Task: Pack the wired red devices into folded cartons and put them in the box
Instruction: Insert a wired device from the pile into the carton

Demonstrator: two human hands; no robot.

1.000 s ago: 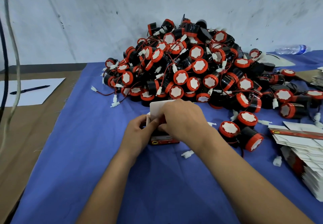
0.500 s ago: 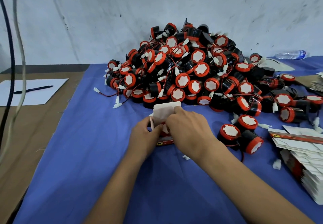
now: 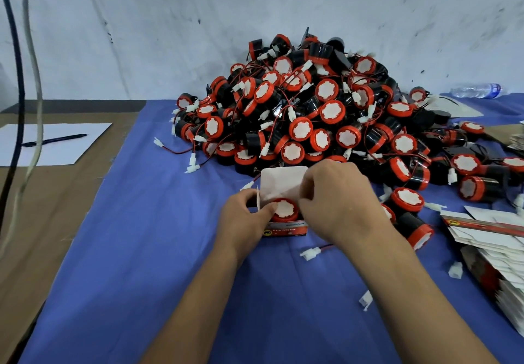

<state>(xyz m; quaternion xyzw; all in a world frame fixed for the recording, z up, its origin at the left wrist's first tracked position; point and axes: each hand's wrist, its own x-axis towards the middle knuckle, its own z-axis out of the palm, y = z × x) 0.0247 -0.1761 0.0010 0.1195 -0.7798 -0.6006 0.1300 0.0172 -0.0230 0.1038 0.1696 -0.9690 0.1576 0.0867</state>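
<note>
Red device (image 3: 284,210) in carton (image 3: 286,229), fingers (image 3: 268,210) curled

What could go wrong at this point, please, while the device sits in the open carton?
1. The carton still has its top flap up; closing it may pinch a lead against the red device.
2. A loose white connector lies beside the right hand; a sweep could knock it away.
3. The left hand grips only one side, so the carton might tip.
</note>
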